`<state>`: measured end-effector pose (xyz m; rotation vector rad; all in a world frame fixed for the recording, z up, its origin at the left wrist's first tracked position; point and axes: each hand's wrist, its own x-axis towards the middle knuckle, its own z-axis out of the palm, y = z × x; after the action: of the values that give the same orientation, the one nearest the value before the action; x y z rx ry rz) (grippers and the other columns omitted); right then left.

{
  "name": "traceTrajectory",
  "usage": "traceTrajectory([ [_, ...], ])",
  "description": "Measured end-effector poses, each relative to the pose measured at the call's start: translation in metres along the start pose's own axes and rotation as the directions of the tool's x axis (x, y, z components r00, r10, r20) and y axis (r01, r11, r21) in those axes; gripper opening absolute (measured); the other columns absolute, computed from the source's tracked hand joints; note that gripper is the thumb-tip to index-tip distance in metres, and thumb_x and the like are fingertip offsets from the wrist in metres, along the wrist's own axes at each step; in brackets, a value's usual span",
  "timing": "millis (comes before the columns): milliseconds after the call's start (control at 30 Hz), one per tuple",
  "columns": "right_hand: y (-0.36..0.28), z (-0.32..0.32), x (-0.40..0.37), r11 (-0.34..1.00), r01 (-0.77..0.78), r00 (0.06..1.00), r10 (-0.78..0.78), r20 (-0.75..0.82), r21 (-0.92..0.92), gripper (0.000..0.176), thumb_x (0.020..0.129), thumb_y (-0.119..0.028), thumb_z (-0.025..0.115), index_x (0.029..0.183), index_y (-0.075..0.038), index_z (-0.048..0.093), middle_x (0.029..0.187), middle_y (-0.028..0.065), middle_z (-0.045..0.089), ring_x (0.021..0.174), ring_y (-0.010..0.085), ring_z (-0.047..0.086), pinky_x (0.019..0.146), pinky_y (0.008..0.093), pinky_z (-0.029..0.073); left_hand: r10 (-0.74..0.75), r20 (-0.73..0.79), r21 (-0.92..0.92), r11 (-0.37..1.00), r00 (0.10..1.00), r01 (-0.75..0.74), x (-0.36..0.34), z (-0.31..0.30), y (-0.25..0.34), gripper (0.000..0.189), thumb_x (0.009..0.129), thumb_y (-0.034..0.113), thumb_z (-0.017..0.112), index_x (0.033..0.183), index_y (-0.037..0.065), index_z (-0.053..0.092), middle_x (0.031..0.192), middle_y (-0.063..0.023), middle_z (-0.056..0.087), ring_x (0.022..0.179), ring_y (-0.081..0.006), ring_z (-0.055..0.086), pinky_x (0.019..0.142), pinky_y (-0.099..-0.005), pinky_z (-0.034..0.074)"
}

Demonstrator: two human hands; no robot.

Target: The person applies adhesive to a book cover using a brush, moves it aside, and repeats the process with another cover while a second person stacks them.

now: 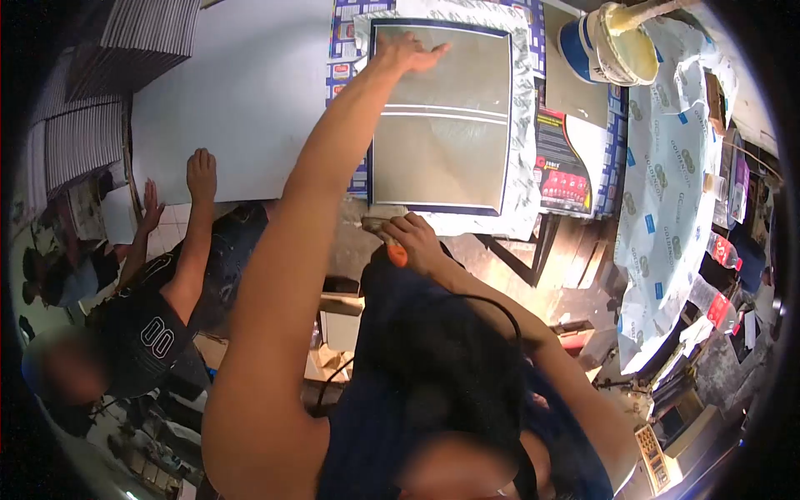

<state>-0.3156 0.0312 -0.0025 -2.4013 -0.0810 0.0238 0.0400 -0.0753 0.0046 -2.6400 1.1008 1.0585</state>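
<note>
My left hand (408, 55) reaches to the far part of a greyish-beige board (442, 158) with a dark blue border and a white double line across its middle. Its fingers are spread and appear to rest on the surface. Close to my body, just off the board's near edge, my right hand (417, 242) is closed around a tool with an orange handle (397, 254). The tool looks like a flat brush, its wide light end partly hidden by my fingers. Under the board lies a white printed sheet (522, 150).
At upper right stands a bucket (579, 50) of pale paste with a stick in it. Printed plastic (658, 192) covers the right side. To the left are a large white sheet (242, 100), stacked boards (83, 142), and a co-worker's hand (201, 171) at the sheet's edge.
</note>
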Motion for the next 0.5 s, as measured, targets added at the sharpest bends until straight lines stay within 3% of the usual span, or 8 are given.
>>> traceTrajectory([
  [67, 0.0, -0.03, 0.007, 0.997, -0.018, 0.988, 0.03, -0.149, 0.08, 0.04, 0.073, -0.013, 0.061, 0.112, -0.008, 0.064, 0.111, 0.006, 0.062, 0.099, 0.028, 0.055, 0.083, 0.039, 0.047, -0.03, -0.052, -0.046, 0.999, 0.998, 0.028, -0.004, 0.018, 0.002, 0.09, 0.09, 0.074, 0.012, 0.15, 0.011, 0.031, 0.161, -0.0092, 0.014, 0.145, -0.0319, 0.023, 0.116, -0.0617, 0.011],
  [133, 0.001, -0.051, 0.029, 0.994, -0.105, 0.943, 0.094, -0.32, -0.017, 0.037, 0.072, -0.013, 0.062, 0.109, -0.008, 0.064, 0.107, 0.0057, 0.062, 0.096, 0.0282, 0.055, 0.081, 0.039, 0.047, -0.03, -0.029, -0.07, 0.997, 0.999, 0.028, 0.0, 0.022, 0.003, 0.09, 0.089, 0.075, 0.013, 0.151, 0.012, 0.029, 0.161, -0.0086, 0.012, 0.146, -0.0315, 0.022, 0.116, -0.0612, 0.009],
  [167, 0.006, -0.046, 0.022, 0.986, -0.139, 0.98, 0.125, -0.152, -0.087, 0.046, 0.069, -0.007, 0.065, 0.115, -0.009, 0.063, 0.111, 0.0068, 0.062, 0.096, 0.0276, 0.056, 0.08, 0.0357, 0.047, -0.03, -0.022, -0.079, 0.997, 0.999, 0.028, 0.001, 0.022, 0.002, 0.09, 0.089, 0.075, 0.013, 0.152, 0.013, 0.027, 0.161, -0.0084, 0.011, 0.146, -0.0313, 0.021, 0.116, -0.061, 0.008],
  [267, -0.002, 0.0, -0.017, 0.993, 0.033, 0.999, -0.034, 0.001, -0.111, 0.04, 0.072, -0.014, 0.062, 0.111, -0.008, 0.063, 0.099, 0.006, 0.06, 0.092, 0.0278, 0.054, 0.081, 0.0382, 0.046, -0.053, -0.048, -0.101, 0.994, 0.997, 0.048, 0.0, 0.024, 0.002, 0.091, 0.088, 0.077, 0.013, 0.152, 0.014, 0.027, 0.161, -0.0084, 0.011, 0.147, -0.0302, 0.02, 0.117, -0.0604, 0.007],
  [300, -0.008, -0.007, -0.019, 0.993, 0.008, 0.996, 0.002, 0.085, -0.115, 0.038, 0.072, -0.015, 0.062, 0.109, -0.008, 0.064, 0.101, 0.0068, 0.06, 0.093, 0.0269, 0.054, 0.081, 0.0375, 0.046, -0.064, -0.059, -0.105, 0.993, 0.996, 0.058, 0.0, 0.021, 0.001, 0.09, 0.088, 0.076, 0.013, 0.151, 0.014, 0.03, 0.161, -0.0075, 0.014, 0.146, -0.0293, 0.021, 0.116, -0.0602, 0.009],
  [433, -0.003, -0.058, 0.013, 0.994, -0.021, 0.977, -0.002, -0.211, -0.107, 0.033, 0.075, -0.014, 0.057, 0.106, -0.008, 0.066, 0.106, 0.0061, 0.061, 0.095, 0.0246, 0.055, 0.082, 0.037, 0.047, -0.059, -0.052, -0.112, 0.992, 0.997, 0.053, -0.001, 0.024, 0.005, 0.088, 0.088, 0.076, 0.015, 0.149, 0.015, 0.036, 0.16, -0.0057, 0.019, 0.146, -0.027, 0.024, 0.116, -0.0599, 0.012],
  [500, 0.012, -0.033, -0.003, 0.979, 0.089, 0.995, -0.095, -0.023, -0.184, 0.034, 0.076, -0.014, 0.056, 0.108, -0.009, 0.065, 0.108, 0.0061, 0.061, 0.095, 0.0252, 0.055, 0.083, 0.0368, 0.047, -0.055, -0.034, -0.108, 0.993, 0.998, 0.051, -0.001, 0.024, 0.002, 0.089, 0.088, 0.076, 0.013, 0.15, 0.015, 0.034, 0.16, -0.0066, 0.017, 0.146, -0.028, 0.021, 0.116, -0.0605, 0.011],
])
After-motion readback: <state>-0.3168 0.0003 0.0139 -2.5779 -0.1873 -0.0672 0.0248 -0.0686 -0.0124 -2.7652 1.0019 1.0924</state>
